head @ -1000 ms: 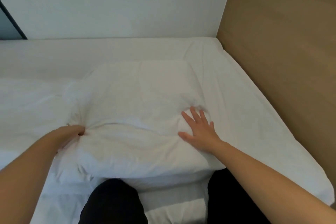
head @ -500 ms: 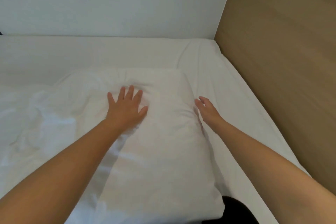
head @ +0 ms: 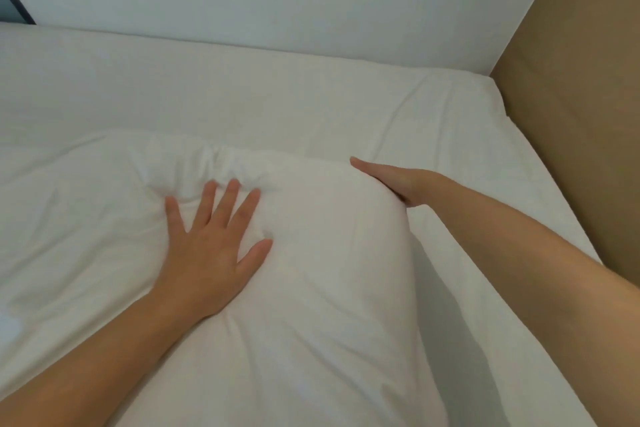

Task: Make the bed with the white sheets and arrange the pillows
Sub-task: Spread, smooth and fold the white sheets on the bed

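Pillow's (head: 311, 288) near end cut off below. Left hand (head: 211, 253) flat on top, fingers spread; right hand (head: 391, 180) flat against its right side (thumb hidden).

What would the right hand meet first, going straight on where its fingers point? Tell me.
Probably the bare sheet behind the pillow; the right hand rests against the pillow's corner. Depth unclear.
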